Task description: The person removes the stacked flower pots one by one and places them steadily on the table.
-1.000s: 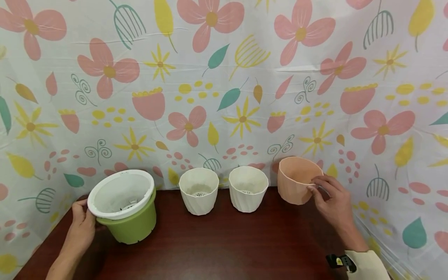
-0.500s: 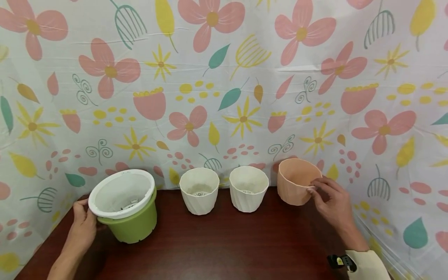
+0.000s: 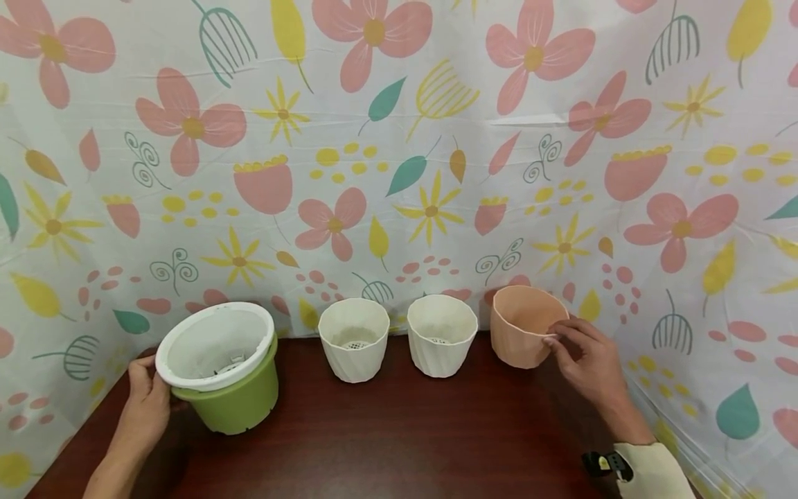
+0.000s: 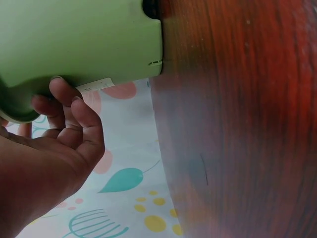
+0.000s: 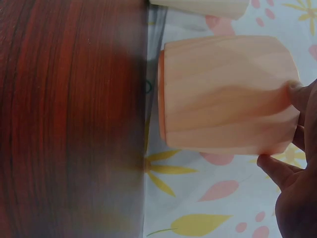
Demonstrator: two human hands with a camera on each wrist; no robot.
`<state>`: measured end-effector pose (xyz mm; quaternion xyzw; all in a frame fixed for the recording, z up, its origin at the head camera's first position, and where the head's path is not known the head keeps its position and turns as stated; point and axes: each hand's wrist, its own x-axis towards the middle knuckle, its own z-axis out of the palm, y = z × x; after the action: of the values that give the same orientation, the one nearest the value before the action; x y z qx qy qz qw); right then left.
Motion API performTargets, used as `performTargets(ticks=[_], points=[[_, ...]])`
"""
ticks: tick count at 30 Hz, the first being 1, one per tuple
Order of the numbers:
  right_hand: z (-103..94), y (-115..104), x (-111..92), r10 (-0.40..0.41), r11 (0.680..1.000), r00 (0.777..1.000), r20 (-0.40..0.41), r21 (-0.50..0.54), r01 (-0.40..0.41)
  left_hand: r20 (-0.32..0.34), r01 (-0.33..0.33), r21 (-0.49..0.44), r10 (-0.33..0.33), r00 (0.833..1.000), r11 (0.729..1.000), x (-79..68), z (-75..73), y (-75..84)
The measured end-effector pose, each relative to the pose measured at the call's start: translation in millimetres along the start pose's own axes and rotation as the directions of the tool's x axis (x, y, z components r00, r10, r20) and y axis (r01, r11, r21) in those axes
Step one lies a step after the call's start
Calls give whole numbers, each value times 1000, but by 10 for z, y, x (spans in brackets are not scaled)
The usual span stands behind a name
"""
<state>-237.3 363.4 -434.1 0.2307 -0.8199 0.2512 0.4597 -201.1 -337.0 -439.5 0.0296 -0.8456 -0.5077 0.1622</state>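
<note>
My left hand [image 3: 146, 402] grips the rim side of a green flowerpot [image 3: 240, 402], which has a white flowerpot [image 3: 215, 382] nested inside it. In the left wrist view, curled fingers [image 4: 89, 119] lie by the green wall. My right hand [image 3: 592, 364] pinches the rim of a peach flowerpot [image 3: 517, 345] between thumb and fingers. A strip of cloth shows between the peach pot's base and the table in the right wrist view, so it appears slightly raised. Two small white flowerpots [image 3: 354, 357] [image 3: 441, 357] with drainage holes stand upright between the hands.
Everything is at the back of a dark reddish-brown wooden table [image 3: 374, 443]. A floral cloth [image 3: 386, 173] hangs right behind the pots and along both sides. A white pot [image 5: 208, 6] edges into the right wrist view beside the peach pot.
The peach pot and my right hand have moved slightly left and down, nearer the white pots. My left hand and the green pot have stayed in place.
</note>
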Motion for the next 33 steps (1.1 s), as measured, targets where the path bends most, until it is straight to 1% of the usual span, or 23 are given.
performTargets(ticks=[5, 8, 10, 13, 17, 20, 22, 28, 30, 33], points=[[-20, 25, -30, 44, 999, 998, 45, -33, -42, 23, 41, 6, -41, 999, 999, 8, 14, -2], [-23, 27, -35, 61, 997, 996, 66, -53, -58, 25, 29, -1, -29, 999, 1000, 18, 13, -9], [-16, 20, -32, 51, 998, 997, 64, -48, -48, 23, 19, -4, -19, 1000, 1000, 25, 2, -10], [14, 9, -24, 14, 1000, 998, 54, -27, -12, 20, 16, 3, -16, 1000, 1000, 21, -30, -6], [53, 7, -29, 4, 1000, 998, 62, -10, -4, 20, 30, 17, -30, 999, 999, 10, -59, -5], [56, 17, -42, 17, 1000, 998, 62, -10, -17, 24, 26, 10, -26, 999, 1000, 13, -44, -10], [54, 29, -52, 10, 1000, 999, 52, -9, -10, 24, 15, 3, -15, 1000, 1000, 20, -28, -18], [53, 92, -66, -44, 999, 999, 32, 0, 44, 12, -6, 7, 6, 1000, 1000, 15, -1, -19], [61, 100, -75, -41, 999, 999, 32, -1, 41, 10, -4, 9, 4, 1000, 1000, 6, -5, -16], [72, 97, -95, -5, 1000, 998, 60, -13, 6, 10, 7, 16, -7, 1000, 1000, 2, -25, -22]])
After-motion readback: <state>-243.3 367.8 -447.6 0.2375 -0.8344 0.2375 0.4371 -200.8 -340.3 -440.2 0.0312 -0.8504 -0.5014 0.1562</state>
